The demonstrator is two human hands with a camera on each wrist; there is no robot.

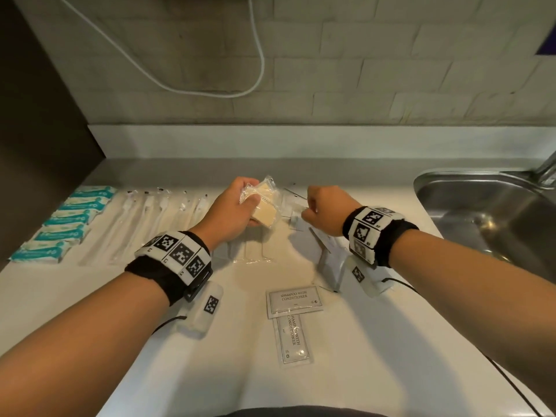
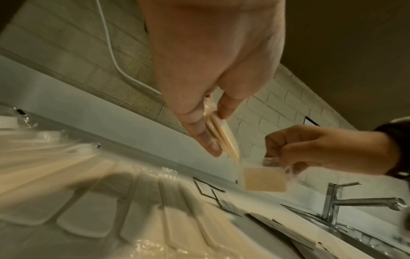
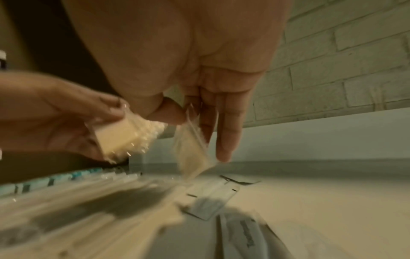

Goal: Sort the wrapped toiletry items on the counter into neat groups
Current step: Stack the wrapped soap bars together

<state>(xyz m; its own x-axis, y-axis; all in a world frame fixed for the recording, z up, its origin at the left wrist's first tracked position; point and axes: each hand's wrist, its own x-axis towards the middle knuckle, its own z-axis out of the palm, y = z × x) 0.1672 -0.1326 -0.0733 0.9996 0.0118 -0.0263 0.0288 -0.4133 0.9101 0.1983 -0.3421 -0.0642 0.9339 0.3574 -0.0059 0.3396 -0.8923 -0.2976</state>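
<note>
My left hand (image 1: 251, 203) grips a small stack of cream squares in clear wrappers (image 1: 264, 207) above the middle of the white counter (image 1: 376, 341). The left wrist view shows the stack (image 2: 224, 138) edge-on between thumb and fingers. Just to its right, my right hand (image 1: 307, 210) pinches the top of one more wrapped cream square (image 2: 264, 178), which hangs below the fingers (image 3: 224, 140). Two shampoo sachets (image 1: 294, 299) lie crossed near the front. Teal wrapped packets (image 1: 69, 224) form a row at far left, with long clear-wrapped items (image 1: 150, 224) beside them.
A steel sink (image 1: 496, 215) with a tap (image 2: 337, 201) is set in the counter at right. Flat sachets (image 1: 328, 260) lie under my right wrist. A white cable (image 1: 258, 55) hangs on the tiled wall behind. A dark cabinet side (image 1: 36, 130) borders the left.
</note>
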